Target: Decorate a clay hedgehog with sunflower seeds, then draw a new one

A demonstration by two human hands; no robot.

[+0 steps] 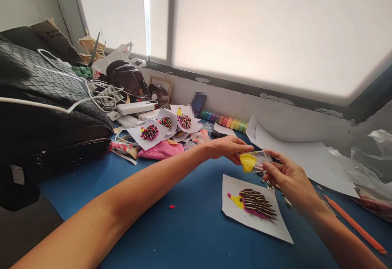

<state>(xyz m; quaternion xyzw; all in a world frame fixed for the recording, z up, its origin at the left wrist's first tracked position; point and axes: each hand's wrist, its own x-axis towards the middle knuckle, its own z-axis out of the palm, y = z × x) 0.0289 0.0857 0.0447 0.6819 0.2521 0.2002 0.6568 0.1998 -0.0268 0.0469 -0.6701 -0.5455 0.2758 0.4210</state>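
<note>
A small clear plastic bag with yellow modelling clay (248,162) is held up over the table between both hands. My left hand (226,148) is closed on its left end, fingers partly hidden behind it. At the bag's clear right end, my right hand (286,176) pinches it between thumb and fingers. Below the hands lies a white paper card (257,228) bearing a hedgehog picture (255,205), with a yellow face, pink nose, magenta body and dark striped seeds as spines. Loose seeds (287,201) lie beside and partly under my right hand.
An orange stick-like tool (355,225) lies at right. Several finished hedgehog cards (150,133), a pink cloth (162,150) and a row of coloured clay (226,121) are farther back. White paper sheets (294,156) lie back right; a black bag (55,110) stands left.
</note>
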